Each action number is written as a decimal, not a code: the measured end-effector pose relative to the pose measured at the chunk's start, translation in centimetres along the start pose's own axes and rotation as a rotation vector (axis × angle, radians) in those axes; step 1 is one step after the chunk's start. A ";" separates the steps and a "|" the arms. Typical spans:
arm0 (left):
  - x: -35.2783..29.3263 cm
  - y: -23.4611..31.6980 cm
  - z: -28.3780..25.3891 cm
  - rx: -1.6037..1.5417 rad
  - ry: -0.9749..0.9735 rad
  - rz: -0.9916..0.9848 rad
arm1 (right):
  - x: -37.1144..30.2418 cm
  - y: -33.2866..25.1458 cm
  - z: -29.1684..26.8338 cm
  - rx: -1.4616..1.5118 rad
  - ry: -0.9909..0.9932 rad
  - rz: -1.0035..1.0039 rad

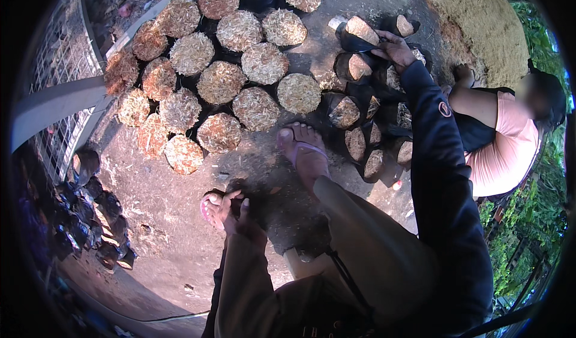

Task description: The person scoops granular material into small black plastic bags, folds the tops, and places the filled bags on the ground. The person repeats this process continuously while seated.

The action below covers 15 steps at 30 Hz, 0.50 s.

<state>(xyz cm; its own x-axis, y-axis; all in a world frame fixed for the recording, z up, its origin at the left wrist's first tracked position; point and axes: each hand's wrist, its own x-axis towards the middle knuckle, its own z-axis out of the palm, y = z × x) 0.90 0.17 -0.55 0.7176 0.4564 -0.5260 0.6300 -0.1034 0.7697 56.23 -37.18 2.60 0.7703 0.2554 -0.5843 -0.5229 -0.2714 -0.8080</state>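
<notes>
My right arm reaches to the far right, where my right hand [396, 50] pinches the rim of a black plastic bag [362, 32] filled with light brown, crumbly material. Around it stand several similar black bags, among them a filled bag [359, 68] just nearer to me, their loose rims folded or flopping over. My left hand [234, 212] hangs low beside my left foot, fingers apart and nothing visible in them. Left of the right hand, round bags topped with chopped straw [264, 63] stand in close rows.
A co-worker in a pink shirt [501, 140] crouches at the right, one hand by a sawdust-like heap [480, 26]. Dark plastic bags [90, 212] lie at the left below a wire mesh panel [63, 56]. My sandalled right foot [309, 152] stands near the straw-topped bags.
</notes>
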 end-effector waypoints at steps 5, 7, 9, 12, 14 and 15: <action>-0.3 0.5 -0.5 0.049 -0.009 0.004 | 0.5 0.1 0.6 -0.319 0.175 -0.005; -0.4 0.9 -0.4 0.161 0.030 0.052 | 0.1 -0.3 1.4 -0.857 0.275 -0.150; -0.4 1.0 -0.4 0.164 0.041 0.049 | -0.1 -1.1 2.1 -1.157 0.357 -0.166; -0.2 1.0 -0.3 0.075 0.023 0.008 | -0.2 -2.1 3.0 -1.270 0.389 -0.119; -0.2 1.0 -0.4 0.116 0.025 0.030 | -0.3 -2.8 3.4 -1.346 0.440 -0.175; -0.2 1.1 -0.4 0.094 0.024 0.015 | -0.3 -3.2 3.5 -1.330 0.427 -0.204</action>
<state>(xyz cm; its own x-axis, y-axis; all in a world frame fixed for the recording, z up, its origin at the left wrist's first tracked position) 1.30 0.30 0.52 0.7207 0.4753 -0.5047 0.6448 -0.1921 0.7399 56.37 -33.16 5.13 0.9647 0.1644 -0.2059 0.1552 -0.9860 -0.0603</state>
